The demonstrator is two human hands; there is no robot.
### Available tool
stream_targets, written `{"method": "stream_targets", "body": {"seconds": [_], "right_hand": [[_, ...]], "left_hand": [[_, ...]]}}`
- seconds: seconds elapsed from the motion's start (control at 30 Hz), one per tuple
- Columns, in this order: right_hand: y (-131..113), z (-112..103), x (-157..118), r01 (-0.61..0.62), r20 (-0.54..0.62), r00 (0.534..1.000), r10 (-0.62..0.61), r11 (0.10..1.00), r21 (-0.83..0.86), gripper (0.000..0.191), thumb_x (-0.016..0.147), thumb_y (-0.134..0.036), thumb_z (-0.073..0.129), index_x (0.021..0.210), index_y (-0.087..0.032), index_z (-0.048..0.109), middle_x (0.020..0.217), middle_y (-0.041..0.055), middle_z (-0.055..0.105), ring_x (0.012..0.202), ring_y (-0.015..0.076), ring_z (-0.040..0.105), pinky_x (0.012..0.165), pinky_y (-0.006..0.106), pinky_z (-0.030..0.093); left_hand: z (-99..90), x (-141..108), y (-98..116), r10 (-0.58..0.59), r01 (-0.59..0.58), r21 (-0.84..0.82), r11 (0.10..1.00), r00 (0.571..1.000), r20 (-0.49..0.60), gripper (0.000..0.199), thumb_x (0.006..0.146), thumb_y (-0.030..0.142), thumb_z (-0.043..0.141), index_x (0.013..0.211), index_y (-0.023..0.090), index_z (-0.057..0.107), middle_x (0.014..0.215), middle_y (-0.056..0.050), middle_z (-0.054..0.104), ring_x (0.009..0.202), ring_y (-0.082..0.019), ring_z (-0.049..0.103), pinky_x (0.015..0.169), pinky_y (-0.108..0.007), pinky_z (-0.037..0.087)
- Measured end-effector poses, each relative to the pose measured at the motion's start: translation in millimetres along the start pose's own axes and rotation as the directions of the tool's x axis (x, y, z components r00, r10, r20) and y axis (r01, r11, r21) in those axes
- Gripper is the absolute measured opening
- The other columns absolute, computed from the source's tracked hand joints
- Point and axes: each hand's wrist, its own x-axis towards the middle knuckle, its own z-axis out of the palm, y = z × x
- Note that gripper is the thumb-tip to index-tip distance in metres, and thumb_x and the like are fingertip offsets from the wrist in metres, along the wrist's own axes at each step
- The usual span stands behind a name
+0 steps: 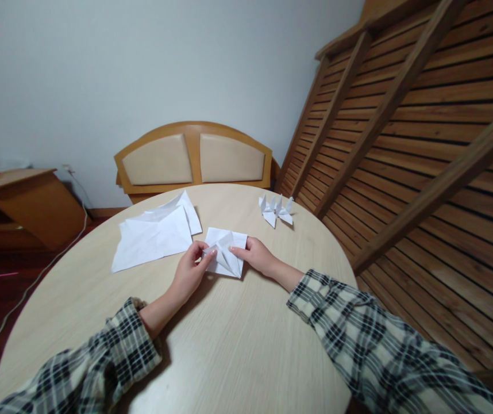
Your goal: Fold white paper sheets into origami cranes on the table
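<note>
A partly folded white paper [224, 238], roughly square with creased flaps, is held just above the middle of the table. My left hand [191, 269] pinches its left edge between thumb and fingers. On the right side, my right hand [257, 254] grips the same paper, thumb on top and fingers hidden behind it. Loose white sheets [154, 233] lie to the left, overlapping and creased. Several small folded paper figures [276, 211] with upright points stand together at the back right.
The round pale wooden table [233, 345] fills the foreground. Behind it stands a padded headboard [195, 161]. Slatted wood [401, 149] leans along the right side. A desk [35, 207] and a white cable [35, 282] are at the left.
</note>
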Motion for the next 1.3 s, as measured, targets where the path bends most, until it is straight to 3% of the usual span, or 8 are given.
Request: {"method": "stream_targets", "body": {"seconds": [0.47, 0.63, 0.73, 0.87, 1.03, 1.3], "right_hand": [[-3.0, 1.6, -3.6, -0.001, 0.08, 0.997, 0.008, 0.997, -0.08, 0.031, 0.073, -0.037, 0.07, 0.091, -0.012, 0.066, 0.085, 0.0054, 0.07, 0.072, 0.0155, 0.059, 0.068, 0.028, 0.046], [-3.6, 2.2, -5.2, 0.0, 0.104, 0.994, 0.015, 0.99, -0.141, 0.03, 0.073, -0.037, 0.07, 0.089, -0.012, 0.067, 0.083, 0.0055, 0.069, 0.07, 0.0152, 0.059, 0.065, 0.026, 0.045], [-3.9, 2.4, -6.1, -0.009, 0.121, 0.992, 0.025, 0.991, -0.13, 0.031, 0.073, -0.037, 0.07, 0.09, -0.011, 0.067, 0.083, 0.0057, 0.07, 0.07, 0.0154, 0.059, 0.065, 0.027, 0.045], [-4.6, 2.6, -6.8, -0.022, 0.126, 0.991, 0.04, 0.99, -0.136, 0.03, 0.072, -0.037, 0.07, 0.089, -0.012, 0.067, 0.082, 0.0059, 0.07, 0.069, 0.0153, 0.059, 0.064, 0.027, 0.045], [-4.6, 2.4, -6.9, -0.02, 0.122, 0.992, 0.037, 0.99, -0.143, 0.029, 0.073, -0.036, 0.069, 0.088, -0.012, 0.066, 0.083, 0.0068, 0.07, 0.069, 0.0161, 0.06, 0.065, 0.027, 0.045], [-4.2, 3.3, -7.5, -0.032, 0.11, 0.993, 0.041, 0.996, -0.083, 0.031, 0.075, -0.04, 0.068, 0.088, -0.012, 0.066, 0.082, 0.006, 0.069, 0.069, 0.0154, 0.059, 0.065, 0.027, 0.044]], "left_hand": [[-1.3, 0.0, 0.6, 0.022, -0.022, -0.014, 1.0, 0.999, -0.028, 0.018, 0.082, 0.034, 0.061, 0.086, 0.019, 0.053, 0.076, 0.001, 0.054, 0.07, -0.014, 0.05, 0.063, -0.026, 0.04], [-1.7, -0.1, 4.2, 0.085, -0.081, 0.056, 0.995, 0.995, -0.057, 0.018, 0.083, 0.031, 0.06, 0.094, 0.019, 0.054, 0.089, -0.002, 0.057, 0.082, -0.017, 0.054, 0.074, -0.029, 0.044], [-1.4, -0.6, 5.8, 0.079, -0.077, 0.035, 0.996, 0.995, -0.056, 0.027, 0.082, 0.031, 0.061, 0.105, 0.02, 0.052, 0.094, -0.003, 0.059, 0.081, -0.017, 0.056, 0.071, -0.029, 0.045], [-0.7, -1.7, 6.8, 0.005, -0.006, -0.038, 0.999, 1.0, -0.031, 0.041, 0.083, 0.033, 0.06, 0.119, 0.02, 0.047, 0.08, 0.0, 0.059, 0.067, -0.015, 0.054, 0.058, -0.025, 0.042], [-1.1, -1.6, 5.8, -0.009, 0.009, -0.051, 0.999, 1.0, -0.013, 0.038, 0.085, 0.036, 0.057, 0.117, 0.018, 0.051, 0.073, 0.0, 0.057, 0.058, -0.012, 0.049, 0.05, -0.022, 0.037], [-1.8, -3.0, 7.9, -0.004, 0.004, -0.014, 1.0, 1.0, 0.007, 0.042, 0.086, 0.035, 0.056, 0.124, 0.019, 0.049, 0.056, 0.008, 0.038, 0.049, -0.01, 0.039, 0.045, -0.02, 0.028]]}}
